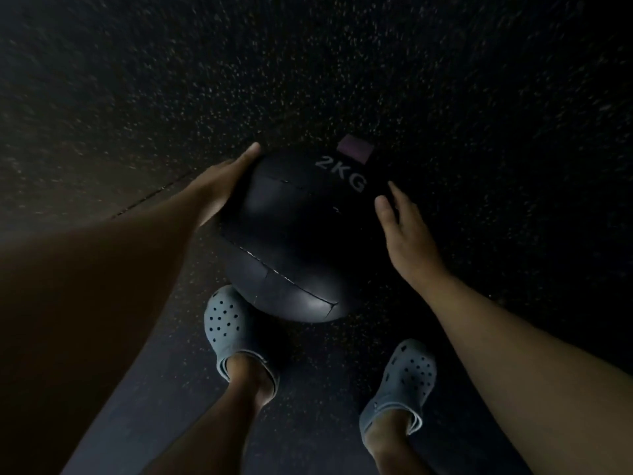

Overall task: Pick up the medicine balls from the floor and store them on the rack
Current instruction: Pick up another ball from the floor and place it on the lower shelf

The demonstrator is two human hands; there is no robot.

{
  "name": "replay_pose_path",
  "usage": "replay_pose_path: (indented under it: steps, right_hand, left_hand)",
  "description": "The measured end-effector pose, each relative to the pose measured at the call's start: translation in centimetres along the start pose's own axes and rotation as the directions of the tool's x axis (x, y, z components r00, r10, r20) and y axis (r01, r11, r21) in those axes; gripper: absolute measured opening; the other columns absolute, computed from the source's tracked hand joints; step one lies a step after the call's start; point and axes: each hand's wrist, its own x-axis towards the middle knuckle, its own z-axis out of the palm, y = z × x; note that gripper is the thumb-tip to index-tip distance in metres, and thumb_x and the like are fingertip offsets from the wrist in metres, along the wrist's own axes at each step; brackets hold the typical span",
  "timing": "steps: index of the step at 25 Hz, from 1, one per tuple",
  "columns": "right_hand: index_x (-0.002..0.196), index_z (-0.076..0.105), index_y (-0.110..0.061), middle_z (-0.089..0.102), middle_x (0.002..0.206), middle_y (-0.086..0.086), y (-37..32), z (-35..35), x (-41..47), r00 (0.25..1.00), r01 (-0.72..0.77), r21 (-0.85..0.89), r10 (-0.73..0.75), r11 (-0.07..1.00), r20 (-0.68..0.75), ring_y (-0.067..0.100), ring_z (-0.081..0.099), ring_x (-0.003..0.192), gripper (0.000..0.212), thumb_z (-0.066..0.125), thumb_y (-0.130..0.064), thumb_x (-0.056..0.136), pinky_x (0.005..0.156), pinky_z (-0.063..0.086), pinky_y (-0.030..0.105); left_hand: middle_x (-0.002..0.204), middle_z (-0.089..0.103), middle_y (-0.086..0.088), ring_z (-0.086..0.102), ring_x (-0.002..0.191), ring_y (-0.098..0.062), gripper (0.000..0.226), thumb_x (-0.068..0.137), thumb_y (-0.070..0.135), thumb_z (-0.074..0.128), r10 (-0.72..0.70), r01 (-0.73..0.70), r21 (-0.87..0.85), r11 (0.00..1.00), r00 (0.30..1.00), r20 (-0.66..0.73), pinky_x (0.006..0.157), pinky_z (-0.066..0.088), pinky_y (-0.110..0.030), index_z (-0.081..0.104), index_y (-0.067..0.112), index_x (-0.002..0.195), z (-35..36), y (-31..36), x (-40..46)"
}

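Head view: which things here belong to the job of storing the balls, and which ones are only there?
For the job:
medicine ball marked 2KG
left hand, flat on the ball
right hand, open beside it

Only there:
grey clogs
purple patch
speckled floor

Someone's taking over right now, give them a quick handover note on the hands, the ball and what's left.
Left hand: flat against the left side of the black 2KG medicine ball.
Right hand: open, beside the ball's right side; contact unclear.
Ball: low, in front of the grey clogs, over the speckled floor; whether lifted yet is unclear.
Done: nothing stored, as far as shown.
Left: close both hands, lift, carry to the rack, which is out of view.
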Motion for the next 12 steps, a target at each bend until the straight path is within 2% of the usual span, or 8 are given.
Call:
replay_pose_path:
  steps: [2, 4, 5, 7, 8, 10, 12]
  right_hand:
    - [0.175, 0.030, -0.032, 0.035, 0.179, -0.004, 1.0, 0.9, 0.6, 0.999, -0.014, 0.240, 0.024, 0.971, -0.039, 0.011, 0.037, 0.160, 0.088, 0.033, -0.076, 0.098, 0.127, 0.028, 0.026]
    - [0.174, 0.032, -0.030, 0.038, 0.175, -0.010, 1.5, 1.7, 0.9, 0.993, -0.094, 0.454, 0.116, 0.886, -0.021, 0.007, 0.042, 0.156, 0.083, 0.032, -0.073, 0.103, 0.134, 0.030, 0.034]
    - [0.174, 0.034, -0.029, 0.042, 0.172, -0.012, 1.9, 2.0, 1.0, 0.985, -0.150, 0.521, 0.173, 0.840, 0.005, 0.005, 0.048, 0.149, 0.079, 0.030, -0.072, 0.107, 0.132, 0.034, 0.035]
    - [0.172, 0.037, -0.032, 0.045, 0.172, -0.007, 2.4, 2.5, 0.9, 0.962, -0.265, 0.572, 0.255, 0.777, 0.099, -0.001, 0.056, 0.132, 0.078, 0.027, -0.074, 0.107, 0.119, 0.043, 0.027]
    - [0.172, 0.036, -0.034, 0.043, 0.174, -0.006, 2.7, 2.8, 0.7, 0.949, -0.311, 0.593, 0.273, 0.743, 0.156, 0.001, 0.056, 0.133, 0.082, 0.027, -0.078, 0.104, 0.119, 0.042, 0.027]
    - [0.172, 0.036, -0.038, 0.040, 0.178, -0.004, 2.7, 3.0, 0.7, 0.931, -0.364, 0.644, 0.262, 0.673, 0.253, 0.013, 0.049, 0.151, 0.089, 0.029, -0.086, 0.098, 0.132, 0.033, 0.041]
    - [0.171, 0.040, -0.039, 0.044, 0.176, -0.002, 1.9, 2.5, 0.5, 0.929, -0.369, 0.704, 0.230, 0.607, 0.289, 0.021, 0.046, 0.158, 0.090, 0.032, -0.088, 0.096, 0.136, 0.028, 0.050]
  left_hand:
    - [0.145, 0.070, -0.005, 0.069, 0.128, -0.027, 0.086, 0.079, 0.085, 0.064, -0.092, 0.107, -0.180, 0.978, 0.992, 0.088, 0.113, 0.048, -0.041, 0.067, 0.026, 0.141, 0.3, 0.3, 1.7]
    - [0.122, 0.083, -0.003, 0.083, 0.097, -0.020, 0.069, 0.079, 0.078, 0.071, -0.086, 0.123, -0.273, 0.954, 0.986, 0.142, 0.089, 0.059, -0.033, 0.077, 0.024, 0.122, 0.3, 0.4, 2.9]
    - [0.114, 0.085, -0.002, 0.084, 0.085, -0.017, 0.063, 0.081, 0.075, 0.072, -0.066, 0.110, -0.298, 0.948, 0.986, 0.153, 0.080, 0.059, -0.032, 0.080, 0.023, 0.114, 0.3, 0.3, 3.5]
    - [0.102, 0.087, 0.000, 0.084, 0.078, -0.015, 0.059, 0.082, 0.074, 0.072, -0.049, 0.093, -0.318, 0.943, 0.988, 0.145, 0.076, 0.056, -0.032, 0.080, 0.022, 0.109, 0.4, 0.1, 4.4]
    - [0.096, 0.088, 0.001, 0.084, 0.076, -0.015, 0.058, 0.082, 0.074, 0.072, -0.050, 0.091, -0.316, 0.944, 0.989, 0.138, 0.076, 0.056, -0.033, 0.080, 0.023, 0.107, 0.3, -0.1, 4.6]
    - [0.092, 0.088, 0.002, 0.084, 0.078, -0.017, 0.058, 0.080, 0.075, 0.072, -0.058, 0.101, -0.301, 0.948, 0.987, 0.148, 0.076, 0.055, -0.034, 0.081, 0.024, 0.106, 0.2, -0.2, 4.7]
    - [0.093, 0.088, 0.000, 0.084, 0.084, -0.019, 0.061, 0.077, 0.076, 0.074, -0.083, 0.119, -0.292, 0.949, 0.988, 0.133, 0.076, 0.055, -0.035, 0.081, 0.025, 0.110, 0.0, 0.3, 4.0]
